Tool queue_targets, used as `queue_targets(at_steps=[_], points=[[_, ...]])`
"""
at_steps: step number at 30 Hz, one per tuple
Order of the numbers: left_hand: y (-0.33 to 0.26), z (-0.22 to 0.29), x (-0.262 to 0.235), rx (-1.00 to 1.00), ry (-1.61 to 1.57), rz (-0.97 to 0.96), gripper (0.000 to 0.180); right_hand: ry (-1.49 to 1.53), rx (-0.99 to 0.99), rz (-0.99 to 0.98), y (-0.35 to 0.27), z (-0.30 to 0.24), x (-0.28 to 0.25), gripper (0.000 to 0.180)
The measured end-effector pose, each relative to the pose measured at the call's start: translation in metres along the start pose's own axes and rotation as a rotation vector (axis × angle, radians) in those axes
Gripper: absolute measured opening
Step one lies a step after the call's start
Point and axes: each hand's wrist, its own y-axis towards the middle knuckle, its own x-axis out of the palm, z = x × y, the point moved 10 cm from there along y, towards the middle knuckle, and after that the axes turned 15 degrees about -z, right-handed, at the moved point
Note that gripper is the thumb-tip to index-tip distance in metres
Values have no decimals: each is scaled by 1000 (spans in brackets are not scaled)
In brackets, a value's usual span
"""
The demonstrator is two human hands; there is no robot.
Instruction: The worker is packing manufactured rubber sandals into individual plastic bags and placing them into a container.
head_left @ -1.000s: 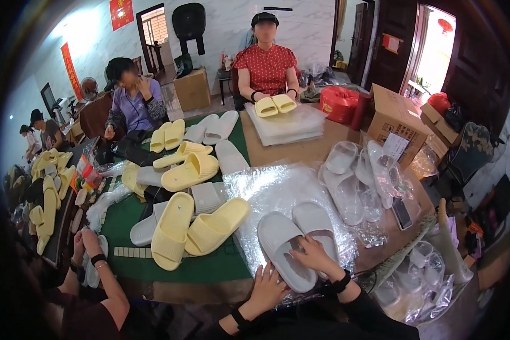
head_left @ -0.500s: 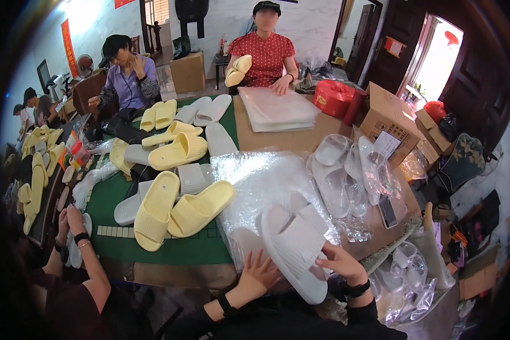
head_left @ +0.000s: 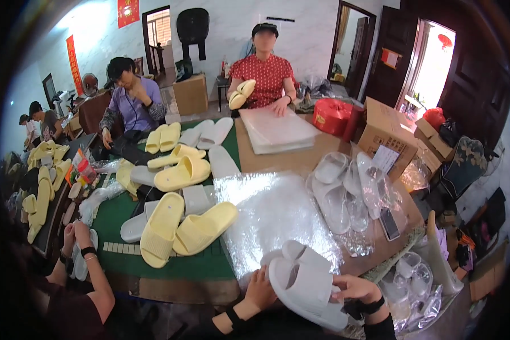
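My right grip (head_left: 357,289) was closed on the grey slippers (head_left: 303,283) at the near edge of the bench (head_left: 283,162); my left grip (head_left: 260,292) lay beside them, its grasp too hidden to tell. I judged a steady hold, soles together, best. Clear bags (head_left: 361,242) at right contained pale slippers (head_left: 337,201); the cardboard box's (head_left: 388,129) contents were hidden.

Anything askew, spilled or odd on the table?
Phone lies beside the bagged slippers, odd among footwear. The nearest yellow slippers splay untidily, partly over grey ones. No spills visible; held slippers show no obvious damage.
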Motion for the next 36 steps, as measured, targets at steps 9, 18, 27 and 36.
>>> queue_targets(at_steps=[9, 18, 27, 36], points=[[-15, 15, -34, 106, -35, 330, 38, 161, -38, -161, -24, 21, 29, 56], [2, -12, -51, -42, -396, 197, 51, 102, 39, -233, -24, 24, 32, 54], [-14, -26, -77, 52, -336, 583, 59, -328, 12, -19, -11, -8, 31, 40], [-31, -37, -100, -94, -458, 690, 16, -1006, 194, 388, 2, -25, 23, 32]])
